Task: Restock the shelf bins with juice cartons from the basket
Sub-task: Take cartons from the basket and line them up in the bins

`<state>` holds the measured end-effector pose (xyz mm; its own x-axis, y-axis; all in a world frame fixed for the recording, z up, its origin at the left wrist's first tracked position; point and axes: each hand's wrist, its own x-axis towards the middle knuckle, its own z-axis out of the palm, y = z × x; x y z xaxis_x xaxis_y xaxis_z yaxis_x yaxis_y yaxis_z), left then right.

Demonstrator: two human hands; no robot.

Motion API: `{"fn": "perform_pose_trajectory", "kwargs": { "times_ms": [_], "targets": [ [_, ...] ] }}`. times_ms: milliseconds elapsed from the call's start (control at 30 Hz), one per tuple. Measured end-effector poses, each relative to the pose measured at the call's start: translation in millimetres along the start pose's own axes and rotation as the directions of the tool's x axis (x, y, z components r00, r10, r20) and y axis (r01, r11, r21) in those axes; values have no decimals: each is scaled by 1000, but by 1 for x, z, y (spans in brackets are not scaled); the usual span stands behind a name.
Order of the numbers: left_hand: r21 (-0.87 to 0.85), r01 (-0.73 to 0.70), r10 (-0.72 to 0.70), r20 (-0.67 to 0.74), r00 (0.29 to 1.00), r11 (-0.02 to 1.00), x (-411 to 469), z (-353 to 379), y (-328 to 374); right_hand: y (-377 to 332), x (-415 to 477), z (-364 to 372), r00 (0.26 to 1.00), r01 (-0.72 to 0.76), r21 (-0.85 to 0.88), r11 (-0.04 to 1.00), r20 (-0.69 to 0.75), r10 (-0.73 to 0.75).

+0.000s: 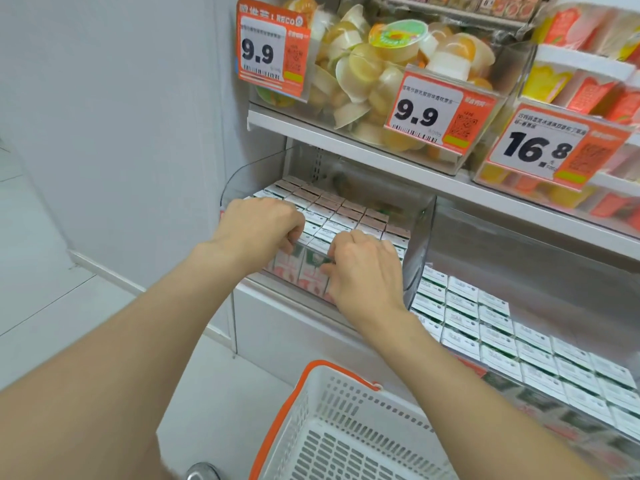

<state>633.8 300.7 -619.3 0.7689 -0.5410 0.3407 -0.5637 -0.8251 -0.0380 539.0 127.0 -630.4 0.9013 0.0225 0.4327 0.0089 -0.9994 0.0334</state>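
Left hand (263, 226) and right hand (365, 271), fingers curled, grip front-row juice cartons (308, 271), left shelf bin (420, 244), basket (346, 393) near

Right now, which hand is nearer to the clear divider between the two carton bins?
Right. The right hand grips front-row cartons close beside the divider; the left hand holds cartons farther left, well away from it.

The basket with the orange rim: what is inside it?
Inside the basket only its bare slotted floor and walls show, nothing else. Its near part is outside the picture, and the right arm covers one side.
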Motion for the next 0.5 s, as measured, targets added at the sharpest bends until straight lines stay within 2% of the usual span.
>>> {"fn": "perform_pose_trajectory", "kwargs": {
  "times_ms": [133, 367, 500],
  "targets": [
    [47, 41, -39, -36, 999, 998, 10, 6, 6, 4, 14, 4, 999, -20, -51, 998, 30, 22],
    [132, 15, -25, 78, 997, 991, 10, 8, 20, 5, 1, 25, 994, -5, -133, 991, 111, 19],
    [176, -14, -1, 84, 996, 984, 8, 9, 20, 4, -8, 33, 998, -27, -114, 993, 61, 34]
  ]
}}
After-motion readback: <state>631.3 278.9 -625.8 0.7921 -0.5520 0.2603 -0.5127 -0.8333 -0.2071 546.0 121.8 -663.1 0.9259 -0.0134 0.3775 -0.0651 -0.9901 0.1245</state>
